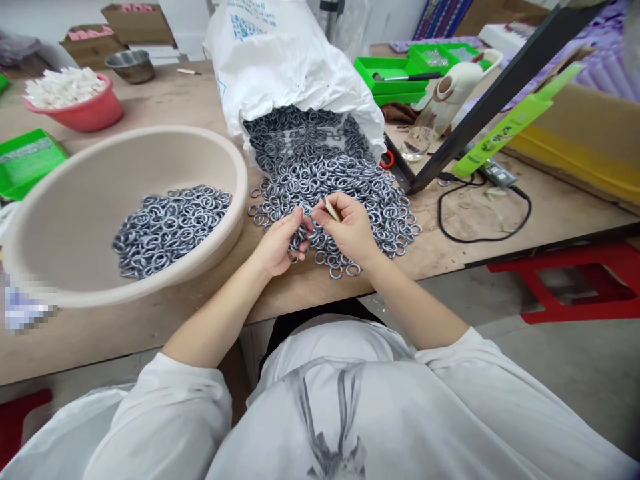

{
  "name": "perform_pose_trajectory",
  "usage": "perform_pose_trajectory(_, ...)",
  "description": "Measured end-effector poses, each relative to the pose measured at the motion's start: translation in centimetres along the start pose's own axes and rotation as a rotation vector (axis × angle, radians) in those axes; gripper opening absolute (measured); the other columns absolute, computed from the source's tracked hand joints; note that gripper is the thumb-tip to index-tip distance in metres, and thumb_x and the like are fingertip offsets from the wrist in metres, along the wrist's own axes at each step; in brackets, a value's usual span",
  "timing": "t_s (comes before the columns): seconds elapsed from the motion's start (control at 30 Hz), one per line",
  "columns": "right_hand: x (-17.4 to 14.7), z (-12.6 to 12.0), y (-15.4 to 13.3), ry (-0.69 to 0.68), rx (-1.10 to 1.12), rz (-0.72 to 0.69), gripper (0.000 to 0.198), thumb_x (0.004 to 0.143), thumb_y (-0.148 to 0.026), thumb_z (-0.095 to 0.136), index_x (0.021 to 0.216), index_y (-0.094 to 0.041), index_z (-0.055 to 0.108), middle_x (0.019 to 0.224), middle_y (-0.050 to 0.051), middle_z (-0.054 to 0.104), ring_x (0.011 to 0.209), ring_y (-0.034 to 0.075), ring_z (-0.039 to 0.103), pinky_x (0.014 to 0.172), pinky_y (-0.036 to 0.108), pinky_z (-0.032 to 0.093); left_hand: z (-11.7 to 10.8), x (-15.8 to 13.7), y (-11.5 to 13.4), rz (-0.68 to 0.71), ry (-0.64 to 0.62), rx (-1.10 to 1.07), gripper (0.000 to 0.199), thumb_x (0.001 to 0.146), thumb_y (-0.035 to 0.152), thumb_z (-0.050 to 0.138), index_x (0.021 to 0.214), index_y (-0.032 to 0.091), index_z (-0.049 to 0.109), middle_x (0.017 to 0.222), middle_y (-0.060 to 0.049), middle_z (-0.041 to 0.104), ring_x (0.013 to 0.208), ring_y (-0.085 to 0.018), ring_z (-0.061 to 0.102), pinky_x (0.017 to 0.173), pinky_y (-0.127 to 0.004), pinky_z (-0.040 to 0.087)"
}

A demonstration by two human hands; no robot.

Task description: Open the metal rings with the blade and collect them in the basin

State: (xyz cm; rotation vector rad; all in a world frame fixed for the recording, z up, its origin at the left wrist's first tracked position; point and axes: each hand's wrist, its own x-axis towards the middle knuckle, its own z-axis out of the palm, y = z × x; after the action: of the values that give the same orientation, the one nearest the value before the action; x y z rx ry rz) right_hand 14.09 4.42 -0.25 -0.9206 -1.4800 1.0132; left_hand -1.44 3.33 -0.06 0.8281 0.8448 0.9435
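Observation:
In the middle, my left hand (277, 245) is curled around several grey rings (299, 240). Close against it, my right hand (354, 232) pinches a small tool with a slim beige handle (331, 209); its dark tip points toward the left hand and is too small to make out. Both hands are over the near edge of a heap of shiny grey rings (345, 180). That heap spills from the mouth of a white sack (295, 67) lying on the table. To the left, a big beige basin (239, 193) holds a smaller pile of the same rings (173, 230).
A red bowl of white pieces (100, 110), a metal bowl (131, 67) and a green tray (30, 163) stand at left. A black slanted post (480, 110), a bottle (430, 120), green bins (390, 70) and a looped black cable (475, 240) are at right.

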Motion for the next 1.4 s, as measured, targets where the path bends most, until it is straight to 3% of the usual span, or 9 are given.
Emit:
perform_pose_trajectory(0.13, -1.1, 0.8, 0.5, 0.043, -0.048, -0.012, 0.038, 0.08, -0.056, 0.072, 0.078, -0.021, 0.059, 0.071, -0.002, 0.061, 0.067, 0.013, 0.055, 0.066, 0.029, 0.045, 0.2, -0.1, -0.2, 0.017, -0.009, -0.003, 0.052, 0.071, 0.065, 0.075, 0.08, 0.018, 0.056, 0.067, 0.004, 0.053, 0.043, -0.005, 0.047, 0.032, -0.017, 0.033)
perform_pose_trajectory(0.43, -1.4, 1.7, 1.0, 0.02, 0.283, 0.181, 0.044, 0.074, -0.06, 0.076, 0.086, -0.022, 0.056, 0.065, -0.007, 0.054, 0.048, 0.006, 0.043, 0.043, 0.021, 0.034, -0.2, 0.3, -1.4, 0.353, 0.109, 0.285, 0.049, 0.074, 0.066, 0.071, 0.076, 0.02, 0.054, 0.056, 0.006, 0.049, 0.041, -0.006, 0.041, 0.035, -0.018, 0.032)
perform_pose_trajectory(0.6, -1.2, 1.0, 0.5, -0.11, 0.264, 0.181, 0.048, 0.074, -0.055, 0.077, 0.104, -0.021, 0.063, 0.066, -0.006, 0.054, 0.051, 0.007, 0.045, 0.044, 0.02, 0.037, -0.3, 0.3, -1.2, 0.294, 0.08, 0.245, 0.049, 0.072, 0.066, 0.073, 0.074, 0.02, 0.054, 0.057, 0.005, 0.051, 0.042, -0.007, 0.043, 0.034, -0.019, 0.032)
perform_pose_trajectory(0.7, -1.4, 1.0, 0.5, -0.06, 0.172, 0.171, 0.041, 0.079, -0.052, 0.073, 0.104, -0.021, 0.065, 0.071, -0.003, 0.059, 0.055, 0.008, 0.048, 0.047, 0.022, 0.04, -0.2, 0.3, -1.0, 0.218, 0.102, 0.181, 0.049, 0.069, 0.063, 0.077, 0.075, 0.02, 0.055, 0.062, 0.004, 0.055, 0.042, -0.006, 0.044, 0.033, -0.018, 0.029)
perform_pose_trajectory(0.8, -1.7, 1.3, 0.6, 0.036, 0.077, 0.135, 0.035, 0.083, -0.048, 0.067, 0.106, -0.021, 0.065, 0.081, 0.001, 0.066, 0.064, 0.012, 0.056, 0.054, 0.025, 0.046, -0.1, 0.2, -1.1, 0.21, 0.118, 0.16, 0.046, 0.069, 0.059, 0.079, 0.075, 0.02, 0.056, 0.06, 0.005, 0.054, 0.041, -0.006, 0.043, 0.034, -0.018, 0.029)
perform_pose_trajectory(0.9, -2.1, 1.4, 0.9, 0.03, -0.024, 0.049, 0.034, 0.087, -0.043, 0.063, 0.113, -0.021, 0.067, 0.099, 0.005, 0.072, 0.087, 0.018, 0.066, 0.073, 0.031, 0.054, -0.2, 0.2, -1.2, 0.235, 0.12, 0.162, 0.041, 0.072, 0.056, 0.078, 0.075, 0.02, 0.057, 0.055, 0.006, 0.05, 0.04, -0.006, 0.043, 0.035, -0.018, 0.03)
perform_pose_trajectory(1.03, -2.3, 1.5, 1.4, 0.027, -0.124, -0.064, 0.035, 0.09, -0.043, 0.061, 0.118, -0.023, 0.069, 0.118, 0.007, 0.072, 0.107, 0.021, 0.066, 0.096, 0.037, 0.051, -0.2, 0.2, -1.4, 0.26, 0.136, 0.146, 0.039, 0.074, 0.054, 0.077, 0.072, 0.02, 0.057, 0.054, 0.006, 0.048, 0.04, -0.006, 0.043, 0.036, -0.018, 0.03)
perform_pose_trajectory(1.27, -2.6, 1.9, 1.7, 0.236, -0.264, -0.136, 0.028, 0.086, -0.049, 0.069, 0.083, -0.021, 0.071, 0.079, 0.003, 0.067, 0.075, 0.017, 0.059, 0.075, 0.032, 0.049, 0.1, 0.2, -0.8, 0.305, 0.158, 0.047, 0.041, 0.07, 0.051, 0.081, 0.071, 0.019, 0.056, 0.066, 0.005, 0.053, 0.046, -0.005, 0.045, 0.035, -0.018, 0.032)
perform_pose_trajectory(1.4, -2.6, 1.6, 1.0, 0.219, -0.349, -0.212, 0.025, 0.087, -0.045, 0.069, 0.101, -0.026, 0.075, 0.083, 0.003, 0.065, 0.079, 0.018, 0.057, 0.078, 0.033, 0.049, 0.1, 0.1, -0.7, 0.285, 0.136, 0.054, 0.041, 0.073, 0.053, 0.078, 0.071, 0.019, 0.055, 0.063, 0.005, 0.05, 0.046, -0.006, 0.043, 0.036, -0.018, 0.033)
